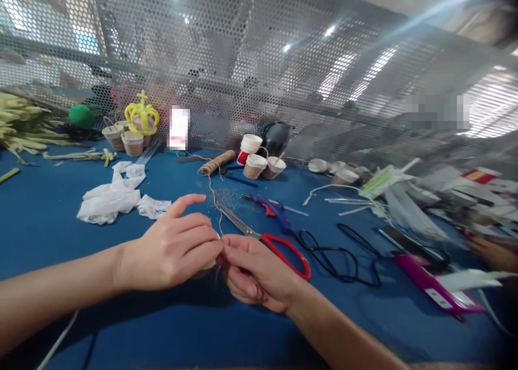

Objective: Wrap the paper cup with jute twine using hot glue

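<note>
My left hand (174, 248) is closed over a small pale cup-like piece (209, 265), mostly hidden beneath its fingers; its forefinger is raised. My right hand (259, 273) meets it fingertip to fingertip, pinching brown twine (216, 203) that runs down from a spool of twine (217, 163). A short loose end hangs below the fingers. Scissors with red handles (285, 251) lie just beyond my right hand, blades partly apart. Past them rests a blue glue gun (273, 211) with a black cord (335, 267).
Behind the spool stand small twine-wrapped cups (254, 166), with similar ones (132, 143) near a yellow crown (141, 114). White lace (109, 200) lies left on the blue table (170, 327). A purple box (437, 289) and clutter sit right, near another person's hand (491, 251). Perforated metal panels rise behind.
</note>
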A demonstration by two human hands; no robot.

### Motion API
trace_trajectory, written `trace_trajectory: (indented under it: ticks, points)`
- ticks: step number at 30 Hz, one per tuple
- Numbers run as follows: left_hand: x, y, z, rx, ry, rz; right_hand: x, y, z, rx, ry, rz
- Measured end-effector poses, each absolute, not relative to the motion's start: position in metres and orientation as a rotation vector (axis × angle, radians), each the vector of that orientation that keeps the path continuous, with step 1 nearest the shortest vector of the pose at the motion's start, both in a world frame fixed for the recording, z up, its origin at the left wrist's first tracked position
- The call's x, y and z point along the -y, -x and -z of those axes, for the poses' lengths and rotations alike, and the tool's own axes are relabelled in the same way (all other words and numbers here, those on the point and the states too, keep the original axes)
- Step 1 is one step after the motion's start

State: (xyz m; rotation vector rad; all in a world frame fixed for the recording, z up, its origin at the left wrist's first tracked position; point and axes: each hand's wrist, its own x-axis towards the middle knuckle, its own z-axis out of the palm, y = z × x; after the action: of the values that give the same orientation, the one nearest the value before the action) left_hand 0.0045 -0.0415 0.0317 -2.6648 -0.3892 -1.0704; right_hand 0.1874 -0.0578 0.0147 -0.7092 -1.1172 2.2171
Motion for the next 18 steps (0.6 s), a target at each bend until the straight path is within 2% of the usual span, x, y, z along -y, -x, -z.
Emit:
trace_trajectory:
  ticks: [6, 10, 18]
  points:
    - [0.047, -0.005, -0.039, 0.327, 2.588, 1.059, 0.059, -0.187, -0.017, 1.040, 0.484, -2.417]
    - [0.048, -0.005, -0.043, 0.317, 2.605, 1.016, 0.060, -0.188, -0.019, 1.021, 0.426, -2.452]
    - [0.048, -0.006, -0.038, 0.273, 2.585, 1.178, 0.062, -0.187, -0.021, 1.036, 0.376, -2.459]
